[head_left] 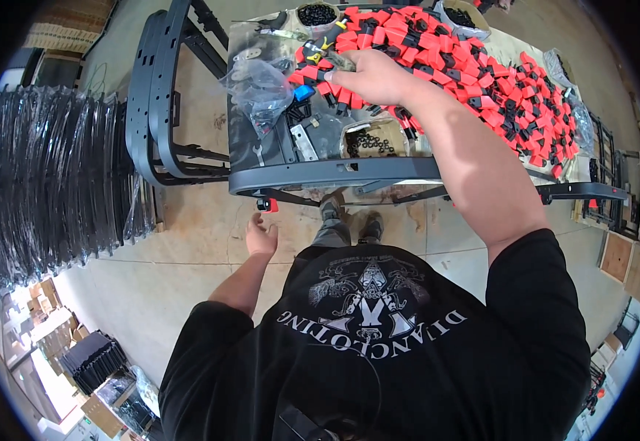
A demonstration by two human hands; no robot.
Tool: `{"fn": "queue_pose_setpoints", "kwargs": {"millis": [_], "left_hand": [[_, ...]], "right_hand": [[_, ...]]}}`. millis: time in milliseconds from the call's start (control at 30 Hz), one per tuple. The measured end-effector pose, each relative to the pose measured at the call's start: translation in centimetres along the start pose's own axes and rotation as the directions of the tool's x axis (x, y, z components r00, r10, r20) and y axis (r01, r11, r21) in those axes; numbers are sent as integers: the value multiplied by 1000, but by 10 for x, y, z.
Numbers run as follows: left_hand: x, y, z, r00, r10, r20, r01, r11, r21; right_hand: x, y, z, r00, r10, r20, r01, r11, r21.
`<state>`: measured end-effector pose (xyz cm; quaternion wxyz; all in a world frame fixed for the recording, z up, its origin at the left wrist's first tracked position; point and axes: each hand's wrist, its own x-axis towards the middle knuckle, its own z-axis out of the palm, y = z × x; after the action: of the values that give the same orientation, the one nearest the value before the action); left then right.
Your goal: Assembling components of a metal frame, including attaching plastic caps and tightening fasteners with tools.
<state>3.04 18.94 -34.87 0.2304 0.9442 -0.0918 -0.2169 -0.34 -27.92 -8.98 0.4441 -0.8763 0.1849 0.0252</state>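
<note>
A person in a black short-sleeved shirt is standing over a concrete floor (180,242), seen from above through a wide, curved lens. To the person's left, a long row of dark, glossy curved panels wrapped in clear plastic (48,184) is standing on edge, tightly packed. Beside it, several dark grey metal frames (154,95) with rounded corners are leaning together.

Ahead, a counter (261,44) is lying under a similar grey metal frame (334,175) whose front rail is crossing just before the person's shoes. Spreading over most of the counter is a big heap of small red and black plastic parts (511,95), blocky and matte, running from the middle out to the right. A crumpled clear plastic bag (257,84) is sitting at the left end, with a flat metal bracket (304,142) and an open cardboard box of small black rings (370,141) near the front edge.

The right hand (375,77) is reaching forward over the frame rail and resting on the near edge of the red heap, fingers curled down among the parts; what it is gripping cannot be told. The left hand (261,239) is hanging low below the rail, fingers loosely spread and holding nothing, just under a single red part (266,205) fixed at the frame's underside.
</note>
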Motion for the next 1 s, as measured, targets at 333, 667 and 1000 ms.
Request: {"fn": "queue_pose_setpoints", "kwargs": {"millis": [333,667,1000], "left_hand": [[-82,207,-149,357,752,-554,-846,512,150],[-40,311,-172,882,470,26,-466,867,177],[-49,327,-169,903,421,87,-421,827,371]], "right_hand": [[2,8,-2,935,-324,-145,297,937,-181],[-199,-106,48,754,-657,0,644,739,-197],[-171,88,189,921,314,230,-343,934,99]]}}
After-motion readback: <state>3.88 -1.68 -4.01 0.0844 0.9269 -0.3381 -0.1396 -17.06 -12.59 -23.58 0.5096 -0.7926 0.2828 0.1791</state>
